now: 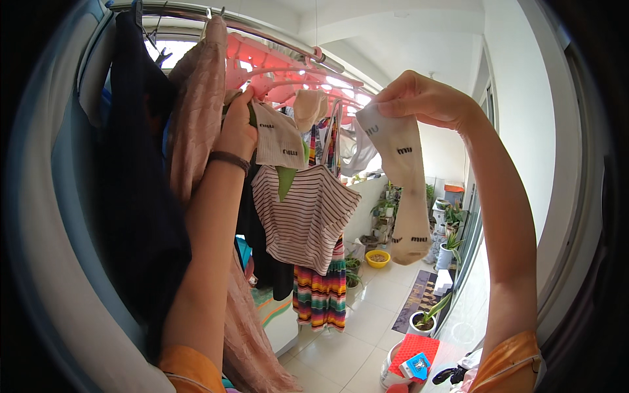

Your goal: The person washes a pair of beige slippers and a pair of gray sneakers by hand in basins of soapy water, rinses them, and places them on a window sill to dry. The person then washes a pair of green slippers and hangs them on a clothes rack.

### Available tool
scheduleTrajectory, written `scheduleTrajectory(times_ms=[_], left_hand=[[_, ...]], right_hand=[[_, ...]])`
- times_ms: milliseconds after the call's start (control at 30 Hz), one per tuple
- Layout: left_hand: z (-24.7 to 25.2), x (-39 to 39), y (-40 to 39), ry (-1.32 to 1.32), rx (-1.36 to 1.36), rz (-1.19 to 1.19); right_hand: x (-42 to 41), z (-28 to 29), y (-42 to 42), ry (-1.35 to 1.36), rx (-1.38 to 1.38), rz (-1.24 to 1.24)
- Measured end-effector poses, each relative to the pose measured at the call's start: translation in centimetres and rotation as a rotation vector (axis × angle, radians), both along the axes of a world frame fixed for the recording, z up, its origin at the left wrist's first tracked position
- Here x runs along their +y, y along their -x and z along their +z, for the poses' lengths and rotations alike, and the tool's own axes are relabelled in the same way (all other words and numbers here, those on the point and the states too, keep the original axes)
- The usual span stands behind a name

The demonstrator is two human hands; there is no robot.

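My right hand point(413, 98) pinches the cuff of a white sock point(410, 182) with dark lettering, and the sock hangs down at full length. High on the left, my left hand point(242, 123) grips a bunched white ribbed sock point(280, 135) with the same kind of lettering, together with some green fabric point(286, 182). Just above it are pink plastic hangers point(290, 73). Behind the left hand's sock hangs a striped camisole top point(307, 216). Another pale sock point(309, 108) is up among the hangers, between my hands.
A metal rail point(265, 34) carries a pink crinkled garment point(199, 118), dark clothing point(142, 196) and a multicoloured striped garment point(322, 299). Along the tiled floor stand potted plants point(423, 322), a yellow basin point(377, 259), a mat point(415, 297) and a bucket point(390, 371) with a red cover.
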State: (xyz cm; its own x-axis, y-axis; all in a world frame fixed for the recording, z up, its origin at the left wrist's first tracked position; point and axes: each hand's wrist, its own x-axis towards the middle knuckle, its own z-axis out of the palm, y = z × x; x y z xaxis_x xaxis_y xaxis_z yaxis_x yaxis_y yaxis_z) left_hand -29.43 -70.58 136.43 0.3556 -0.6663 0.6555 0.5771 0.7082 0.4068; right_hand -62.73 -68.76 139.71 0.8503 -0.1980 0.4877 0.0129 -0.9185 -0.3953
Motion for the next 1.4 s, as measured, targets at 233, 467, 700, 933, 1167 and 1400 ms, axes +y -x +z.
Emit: scheduleTrajectory(times_ms=[233,467,700,933,1167,1400], left_hand=[[0.0,0.7,0.6,-0.001,-0.056,0.062],[0.2,0.1,-0.7,0.007,-0.019,0.078],[-0.1,1.2,0.6,0.039,-0.085,0.158],[-0.2,1.4,0.8,0.02,-0.2,0.184],[0.2,1.9,0.1,-0.067,-0.209,0.158],[-0.2,2.3,0.9,-0.094,-0.254,0.163]], right_hand=[[-0.1,1.9,0.4,0.093,-0.041,-0.028],[-0.5,1.7,0.3,0.03,-0.019,0.005],[-1.0,2.1,0.0,0.026,-0.085,0.023],[-1.9,3.8,-2.7,-0.056,-0.027,0.066],[-2.2,4.5,-7.0,-0.031,0.051,-0.002],[-4.0,5.5,-11.3,0.136,-0.016,-0.009]])
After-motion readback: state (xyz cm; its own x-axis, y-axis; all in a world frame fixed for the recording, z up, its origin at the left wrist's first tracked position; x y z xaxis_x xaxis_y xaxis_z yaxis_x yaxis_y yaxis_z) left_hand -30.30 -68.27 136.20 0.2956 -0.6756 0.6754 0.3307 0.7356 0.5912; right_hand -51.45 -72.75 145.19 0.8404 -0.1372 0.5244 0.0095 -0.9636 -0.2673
